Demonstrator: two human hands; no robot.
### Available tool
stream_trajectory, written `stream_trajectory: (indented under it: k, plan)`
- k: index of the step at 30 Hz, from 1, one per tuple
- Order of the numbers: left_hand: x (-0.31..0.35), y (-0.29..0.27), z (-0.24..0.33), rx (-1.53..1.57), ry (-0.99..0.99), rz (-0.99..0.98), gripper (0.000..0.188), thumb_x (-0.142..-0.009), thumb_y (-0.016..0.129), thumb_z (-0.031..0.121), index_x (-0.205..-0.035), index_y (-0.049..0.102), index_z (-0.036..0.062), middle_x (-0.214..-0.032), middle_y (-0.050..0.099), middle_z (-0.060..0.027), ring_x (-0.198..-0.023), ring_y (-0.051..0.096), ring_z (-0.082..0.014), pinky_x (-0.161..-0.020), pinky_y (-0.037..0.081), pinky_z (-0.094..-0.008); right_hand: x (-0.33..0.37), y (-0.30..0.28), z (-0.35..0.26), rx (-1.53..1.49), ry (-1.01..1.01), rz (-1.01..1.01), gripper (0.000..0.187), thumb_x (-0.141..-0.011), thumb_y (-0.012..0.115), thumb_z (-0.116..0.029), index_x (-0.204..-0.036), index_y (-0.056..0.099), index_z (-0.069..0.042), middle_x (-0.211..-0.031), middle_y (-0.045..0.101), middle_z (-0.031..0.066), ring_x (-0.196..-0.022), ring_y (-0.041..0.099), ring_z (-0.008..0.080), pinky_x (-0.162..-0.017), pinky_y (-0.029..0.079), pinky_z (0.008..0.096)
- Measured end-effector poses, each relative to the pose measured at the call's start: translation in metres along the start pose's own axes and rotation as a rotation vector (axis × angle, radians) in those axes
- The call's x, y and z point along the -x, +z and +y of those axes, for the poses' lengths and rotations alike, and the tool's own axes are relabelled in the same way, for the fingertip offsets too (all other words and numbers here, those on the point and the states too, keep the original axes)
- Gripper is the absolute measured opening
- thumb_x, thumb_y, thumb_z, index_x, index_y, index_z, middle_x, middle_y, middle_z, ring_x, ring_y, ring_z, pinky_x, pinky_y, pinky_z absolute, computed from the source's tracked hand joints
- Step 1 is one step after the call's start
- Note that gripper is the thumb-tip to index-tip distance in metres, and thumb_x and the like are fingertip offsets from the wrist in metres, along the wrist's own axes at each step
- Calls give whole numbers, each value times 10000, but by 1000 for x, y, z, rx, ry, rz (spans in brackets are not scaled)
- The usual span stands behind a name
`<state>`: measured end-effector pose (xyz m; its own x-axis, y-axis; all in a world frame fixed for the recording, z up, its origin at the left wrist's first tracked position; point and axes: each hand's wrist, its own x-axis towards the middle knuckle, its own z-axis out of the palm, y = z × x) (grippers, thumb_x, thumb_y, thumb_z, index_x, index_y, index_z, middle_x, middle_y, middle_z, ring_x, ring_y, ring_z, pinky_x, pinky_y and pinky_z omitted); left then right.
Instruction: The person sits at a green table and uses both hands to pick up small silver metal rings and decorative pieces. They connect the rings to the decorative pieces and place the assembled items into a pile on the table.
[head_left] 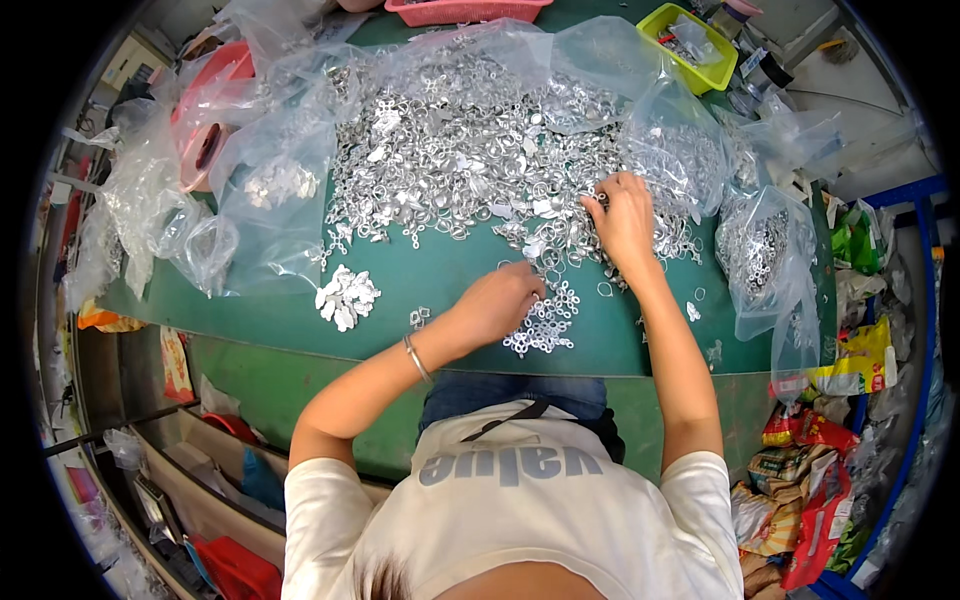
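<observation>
A wide heap of small silvery metal pieces [450,150], rings and flat bits among them, covers the far part of the green table. My left hand [497,305] is at the heap's near edge, fingers bent and pressed together; whatever they hold is hidden. Just beside it lies a small pile of silvery rings [545,328]. Farther right, my right hand [625,222] reaches into the heap's right side, its fingers curled down among the pieces and the thumb close to them. I cannot make out what is between those fingertips. To the left is a separate pile of flat silvery pieces [347,298].
Clear plastic bags lie around the heap, including a filled bag [757,240] at the right and a bag with pale pieces [275,190] at the left. A yellow-green basket [727,68] and pink baskets [470,12] stand at the back. Green tabletop [270,318] shows in front.
</observation>
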<state>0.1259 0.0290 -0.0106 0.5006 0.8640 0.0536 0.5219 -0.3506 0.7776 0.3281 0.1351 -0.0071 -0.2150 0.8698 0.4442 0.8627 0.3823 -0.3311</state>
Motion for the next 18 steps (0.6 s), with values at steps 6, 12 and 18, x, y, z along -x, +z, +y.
stream_trajectory:
  k: [6,12,18]
  plan:
    - [-3,5,13,-98,161,133,183,-835,591,34,-1016,620,38,-1004,565,-103,-957,540,-316,-808,436,-406,0,-30,18,-139,156,14,128,-778,699,-111,-844,654,-10,-792,640,131,-739,589,308,-675,467,393]
    - [3,26,10,-129,186,26,210,-824,588,2,-1026,615,55,-1067,566,-83,-1016,517,-291,-855,397,-385,29,-63,3,-740,262,-521,128,-792,706,-65,-890,642,-14,-734,589,66,-649,537,159,-621,444,269]
    - [-11,15,7,99,95,250,206,-826,573,19,-1030,598,40,-1043,556,-98,-1008,514,-298,-833,399,-403,34,-52,-2,-458,28,-315,206,-743,740,-140,-882,649,-17,-854,609,110,-761,581,270,-686,470,362]
